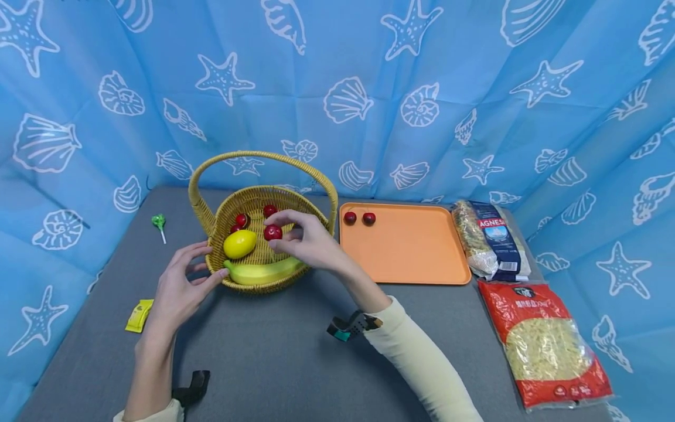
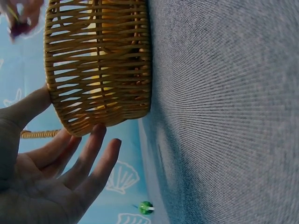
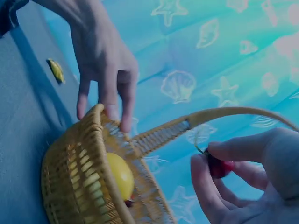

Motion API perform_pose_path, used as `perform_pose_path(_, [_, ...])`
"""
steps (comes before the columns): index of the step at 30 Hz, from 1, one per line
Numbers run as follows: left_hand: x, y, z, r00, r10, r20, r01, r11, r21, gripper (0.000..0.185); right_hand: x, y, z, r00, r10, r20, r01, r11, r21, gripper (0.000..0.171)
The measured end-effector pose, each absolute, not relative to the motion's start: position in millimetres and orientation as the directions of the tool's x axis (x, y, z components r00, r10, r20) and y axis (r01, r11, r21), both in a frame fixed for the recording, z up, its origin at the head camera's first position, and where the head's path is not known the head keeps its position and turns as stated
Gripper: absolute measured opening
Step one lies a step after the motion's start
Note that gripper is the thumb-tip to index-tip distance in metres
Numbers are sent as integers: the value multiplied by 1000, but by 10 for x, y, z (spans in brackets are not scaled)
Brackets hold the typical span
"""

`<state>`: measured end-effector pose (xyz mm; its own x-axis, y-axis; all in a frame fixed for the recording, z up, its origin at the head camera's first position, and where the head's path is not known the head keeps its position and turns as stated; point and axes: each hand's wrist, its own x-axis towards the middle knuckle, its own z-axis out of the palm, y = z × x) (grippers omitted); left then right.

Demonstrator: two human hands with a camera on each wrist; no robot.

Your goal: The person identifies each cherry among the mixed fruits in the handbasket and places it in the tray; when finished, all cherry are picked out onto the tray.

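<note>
A wicker basket (image 1: 248, 202) with a tall handle stands on the grey table. It holds a lemon (image 1: 239, 244), a banana (image 1: 263, 271) and two cherries (image 1: 241, 220). My right hand (image 1: 295, 239) hovers over the basket and pinches a red cherry (image 1: 272, 232) between thumb and fingers; the right wrist view shows the same cherry (image 3: 219, 167) and its stem. My left hand (image 1: 192, 275) has straight fingers touching the basket's near-left rim. In the left wrist view its thumb (image 2: 28, 107) lies against the basket wall (image 2: 98, 65).
An orange tray (image 1: 406, 252) lies right of the basket, with two cherries (image 1: 360, 218) at its far left corner. Two pasta bags (image 1: 490, 237) (image 1: 543, 343) lie along the right edge. Left of the basket are a green lollipop (image 1: 159, 223) and a yellow packet (image 1: 139, 315).
</note>
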<state>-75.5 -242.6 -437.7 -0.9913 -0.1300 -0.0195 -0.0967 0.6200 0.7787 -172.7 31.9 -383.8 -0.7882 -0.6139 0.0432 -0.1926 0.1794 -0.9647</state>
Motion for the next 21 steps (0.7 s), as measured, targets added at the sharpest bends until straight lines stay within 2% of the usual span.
perform_pose_path(6, [-757,-2421,-4365,-991,-130,-14,-92,621,779,67,-1556,892,-3773,-744,-656,126,-275,129,-953,38])
perform_pose_path(9, [-763,-2424,-4361,-992,-127,-12,-89,622,778,68,-1600,1195,-3809,-751,-638,168,-322,133,-937,37])
perform_pose_path(12, [-763,-2431,-4360,-992,-127,-17,-93,619,780,69,-1723,1480,-3892,-808,-560,185,-309,134,-942,34])
perform_pose_path(15, [-760,-2439,-4362,-992,-126,-26,-99,617,781,70,-1890,1717,-4024,-884,-423,199,-282,142,-949,32])
perform_pose_path(18, [-760,-2439,-4366,-992,-126,-29,-102,617,780,70,-2062,1913,-4199,-939,-274,209,-272,217,-937,30])
perform_pose_path(21, [-768,-2432,-4370,-992,-125,-28,-100,619,779,70,-2211,2061,-4377,-967,-176,182,-231,318,-919,33])
